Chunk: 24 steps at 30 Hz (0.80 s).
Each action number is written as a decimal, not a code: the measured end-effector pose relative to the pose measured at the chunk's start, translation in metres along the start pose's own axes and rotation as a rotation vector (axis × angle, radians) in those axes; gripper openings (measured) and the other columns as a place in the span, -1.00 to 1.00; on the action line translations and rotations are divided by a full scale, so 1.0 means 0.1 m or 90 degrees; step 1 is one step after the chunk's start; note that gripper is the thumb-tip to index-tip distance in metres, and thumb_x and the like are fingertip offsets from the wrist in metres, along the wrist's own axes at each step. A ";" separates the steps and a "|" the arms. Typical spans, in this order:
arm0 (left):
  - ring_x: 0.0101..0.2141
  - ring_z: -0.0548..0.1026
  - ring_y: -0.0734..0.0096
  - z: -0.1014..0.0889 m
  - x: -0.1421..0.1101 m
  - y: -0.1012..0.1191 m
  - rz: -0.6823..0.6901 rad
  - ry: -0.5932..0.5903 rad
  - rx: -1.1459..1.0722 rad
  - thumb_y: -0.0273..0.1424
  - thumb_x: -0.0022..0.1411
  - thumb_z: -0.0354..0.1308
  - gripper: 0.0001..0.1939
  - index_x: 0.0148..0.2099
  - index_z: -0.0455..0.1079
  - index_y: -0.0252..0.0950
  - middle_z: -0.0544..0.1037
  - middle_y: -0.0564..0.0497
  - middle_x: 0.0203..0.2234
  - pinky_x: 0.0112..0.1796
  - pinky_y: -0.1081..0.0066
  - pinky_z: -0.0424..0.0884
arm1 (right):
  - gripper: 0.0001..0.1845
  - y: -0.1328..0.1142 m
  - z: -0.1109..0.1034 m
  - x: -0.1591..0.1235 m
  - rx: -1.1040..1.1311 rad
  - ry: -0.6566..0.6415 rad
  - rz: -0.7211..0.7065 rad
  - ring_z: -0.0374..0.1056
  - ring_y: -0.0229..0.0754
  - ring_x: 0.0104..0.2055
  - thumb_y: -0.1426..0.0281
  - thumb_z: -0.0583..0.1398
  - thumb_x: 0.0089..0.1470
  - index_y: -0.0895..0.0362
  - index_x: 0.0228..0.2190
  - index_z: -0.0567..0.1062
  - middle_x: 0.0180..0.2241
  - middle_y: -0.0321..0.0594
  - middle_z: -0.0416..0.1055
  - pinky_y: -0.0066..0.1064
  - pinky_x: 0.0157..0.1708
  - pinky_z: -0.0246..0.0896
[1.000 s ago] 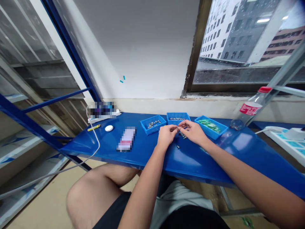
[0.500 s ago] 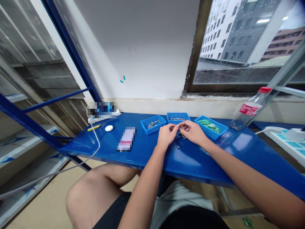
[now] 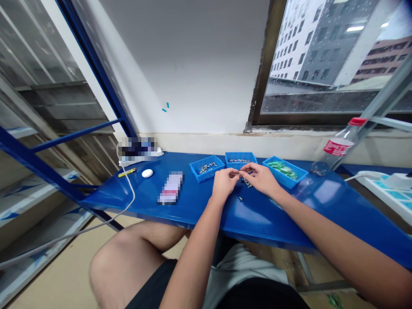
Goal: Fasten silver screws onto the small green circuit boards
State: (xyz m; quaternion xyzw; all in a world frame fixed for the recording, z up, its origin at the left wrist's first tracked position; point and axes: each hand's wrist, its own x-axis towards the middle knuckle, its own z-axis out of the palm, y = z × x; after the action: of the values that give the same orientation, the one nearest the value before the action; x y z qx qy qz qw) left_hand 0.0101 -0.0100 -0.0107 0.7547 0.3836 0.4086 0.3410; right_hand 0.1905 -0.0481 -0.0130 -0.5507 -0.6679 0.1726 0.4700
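Note:
Both hands meet over the blue table (image 3: 257, 219), fingertips nearly touching. My left hand (image 3: 225, 180) is closed in a pinch; what lies between its fingers is too small to make out. Opposite it, my right hand (image 3: 259, 177) also pinches, its held piece hidden by the fingers. Below the fingertips are several small metal screws (image 3: 247, 183), and one lone screw (image 3: 240, 198) lies nearer the table's front. Behind my hands stand a left blue tray (image 3: 201, 177) of metal screws, a middle blue tray (image 3: 240, 154) of metal pieces, and a right blue tray (image 3: 291, 183) with green packets.
A phone (image 3: 171, 189), a white round case (image 3: 147, 173) and a yellow cutter (image 3: 127, 172) lie on the left. A cable (image 3: 133, 193) hangs over the front edge. At right stand a plastic bottle (image 3: 337, 148) and a power strip (image 3: 380, 193).
My fingertips have shifted slightly, with the left hand a little lower and the right fingers somewhat straighter. More of the screws beneath shows. The trays have stayed put.

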 end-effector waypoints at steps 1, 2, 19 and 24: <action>-0.27 0.68 0.32 0.00 0.00 0.01 0.003 0.004 -0.003 -0.49 0.23 0.30 -0.90 -0.20 0.63 -0.28 0.72 -0.03 -0.31 -0.13 0.37 0.57 | -0.82 0.01 0.00 0.00 0.002 -0.005 0.010 0.56 -0.11 -0.31 0.27 0.29 0.15 0.07 -0.22 0.60 -0.28 -0.18 0.63 -0.28 -0.26 0.53; -0.29 0.68 0.33 0.00 0.00 0.01 0.007 0.010 -0.010 -0.51 0.23 0.30 -0.90 -0.21 0.62 -0.29 0.71 -0.03 -0.33 -0.14 0.37 0.57 | -0.82 0.02 0.01 0.00 0.006 -0.009 0.016 0.56 -0.12 -0.32 0.28 0.30 0.14 0.07 -0.22 0.59 -0.28 -0.18 0.62 -0.29 -0.28 0.52; -0.27 0.66 0.27 -0.04 -0.02 0.02 0.010 -0.038 0.041 -0.07 0.42 0.08 -0.58 -0.14 0.66 -0.24 0.72 -0.02 -0.31 -0.24 0.44 0.49 | -0.82 -0.08 -0.02 -0.01 -0.008 -0.007 -0.019 0.55 -0.12 -0.29 0.36 0.25 0.11 0.10 -0.23 0.59 -0.30 -0.20 0.61 -0.34 -0.26 0.50; -0.18 0.68 0.26 -0.03 0.01 0.00 -0.002 -0.025 -0.017 -0.29 0.35 0.23 -0.78 -0.07 0.65 -0.26 0.73 -0.05 -0.19 -0.12 0.40 0.54 | -0.81 -0.03 0.01 -0.02 0.027 -0.030 0.004 0.57 -0.13 -0.29 0.38 0.24 0.11 0.08 -0.21 0.59 -0.25 -0.18 0.63 -0.33 -0.27 0.52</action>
State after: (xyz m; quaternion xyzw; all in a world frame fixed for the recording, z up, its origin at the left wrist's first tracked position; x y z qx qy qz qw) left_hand 0.0080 -0.0090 -0.0089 0.7571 0.3727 0.3985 0.3593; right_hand 0.1882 -0.0507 -0.0117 -0.5387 -0.6732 0.2009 0.4650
